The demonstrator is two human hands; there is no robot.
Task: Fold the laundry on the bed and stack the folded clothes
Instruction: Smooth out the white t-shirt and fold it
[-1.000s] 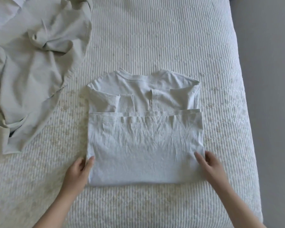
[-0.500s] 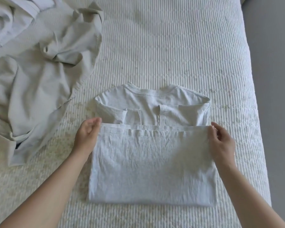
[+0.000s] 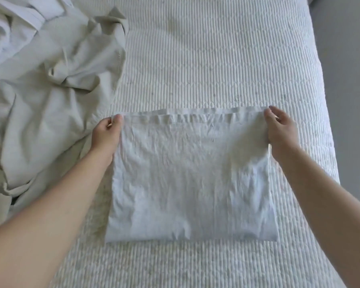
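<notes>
White t-shirt lay folded into a rectangle on the bed, near edge toward the camera. Left hand pinched the far-left corner of the top layer, right hand pinched the far-right corner, hands well apart at opposite sides, hem stretched between them. Unfolded beige garment sat crumpled on the left, just beside the left hand. Grey floor ran along the right.

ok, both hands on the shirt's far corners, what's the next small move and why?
Probably let go and press it flat: the left hand and right hand pinch the far corners of the white shirt, which already lies as a rectangle on the bed.
</notes>
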